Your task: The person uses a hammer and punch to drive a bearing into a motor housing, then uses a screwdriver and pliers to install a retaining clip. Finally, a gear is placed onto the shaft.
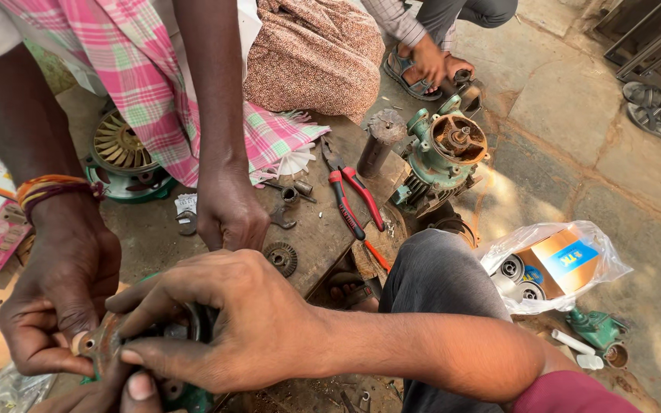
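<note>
The rusty round metal pump part with green casing (102, 348) is clasped from above by the right hand (223, 321) and gripped from beneath by the left hand (112, 391). It is probably best held level and still while its edge, just left of these hands, is pinched by a co-worker's braceleted hand (55, 294).

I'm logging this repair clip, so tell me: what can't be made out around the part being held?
- Head view: the rusty round part is mostly covered by the right hand, so its full shape is hidden.
- Head view: the left hand is cut off by the bottom edge, so its grip is unclear.
- Head view: the co-worker's hand hides whatever it pinches at the part's rim.
</note>
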